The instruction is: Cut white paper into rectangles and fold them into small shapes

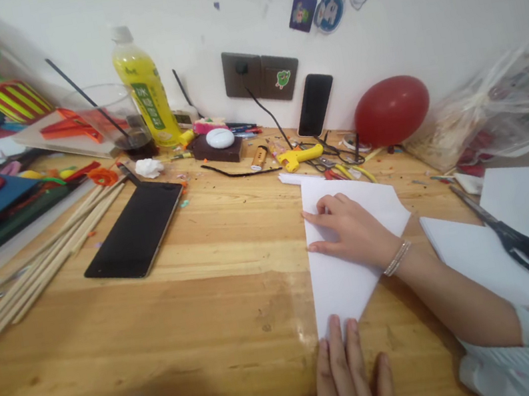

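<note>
A folded sheet of white paper (344,279) lies on the wooden table, its left edge straight and its lower end narrowed to a point. On its upper part rests my right hand (350,227), thumb and forefinger apart along the left edge, the other fingers bent. A thin bracelet (397,258) circles that wrist. My left hand (347,373) lies flat at the bottom of the sheet, fingertips touching its pointed end. Neither hand grips anything.
Black-handled scissors (520,243) lie on a stack of white paper (471,251) at right. A black phone (138,229) and wooden sticks (52,260) are left. Behind are a yellow glue gun (296,157), a red balloon (392,110), a drink bottle (145,89) and a cup (132,135).
</note>
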{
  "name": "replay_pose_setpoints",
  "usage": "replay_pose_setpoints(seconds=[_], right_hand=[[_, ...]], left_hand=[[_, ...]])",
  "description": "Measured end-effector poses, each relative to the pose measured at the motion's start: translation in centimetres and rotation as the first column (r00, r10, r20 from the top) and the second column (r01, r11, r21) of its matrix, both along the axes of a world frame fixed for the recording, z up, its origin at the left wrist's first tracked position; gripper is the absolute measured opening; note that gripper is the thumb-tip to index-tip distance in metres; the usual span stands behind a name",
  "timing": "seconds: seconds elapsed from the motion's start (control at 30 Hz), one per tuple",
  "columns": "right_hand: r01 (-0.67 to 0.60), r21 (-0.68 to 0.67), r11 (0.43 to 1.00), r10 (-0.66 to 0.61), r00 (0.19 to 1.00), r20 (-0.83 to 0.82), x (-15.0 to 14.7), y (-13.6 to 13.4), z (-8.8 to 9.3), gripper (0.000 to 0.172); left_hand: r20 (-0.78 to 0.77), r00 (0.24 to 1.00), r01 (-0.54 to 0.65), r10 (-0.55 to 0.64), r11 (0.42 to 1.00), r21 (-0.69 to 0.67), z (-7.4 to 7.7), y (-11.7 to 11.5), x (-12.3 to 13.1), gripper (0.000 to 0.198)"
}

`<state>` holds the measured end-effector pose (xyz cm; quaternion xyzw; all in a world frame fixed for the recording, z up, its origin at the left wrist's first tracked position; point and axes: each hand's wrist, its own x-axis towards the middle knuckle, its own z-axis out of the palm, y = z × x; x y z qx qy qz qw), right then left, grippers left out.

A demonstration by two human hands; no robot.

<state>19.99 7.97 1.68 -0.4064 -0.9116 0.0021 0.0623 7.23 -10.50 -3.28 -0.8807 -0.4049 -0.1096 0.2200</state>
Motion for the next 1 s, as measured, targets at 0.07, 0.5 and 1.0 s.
replay_pose_setpoints(seconds=[0.07,0.5,1.0], right_hand=[[0.001,-0.001,1.0,-0.001,1.0,-0.001,-0.04,-0.03,0.05,0.05],[-0.004,-0.007,1.0,0.003,1.0,-0.024,-0.02,-0.07,0.01,0.048],[0.002,-0.008,1.0,-0.002,1.0,-0.008,-0.12,-0.08,0.07,0.048]], left_hand=[[-0.012,1.0,0.0,0.0,1.0,0.0,-0.06,-0.03,-0.04,0.035],[0.048,0.999,0.005,-0.01,0.995,0.098,-0.16,0.0,0.19,0.029],[0.186,0.982,-0.054,0.031,0.991,0.122,0.18,-0.04,0.42,0.018]])
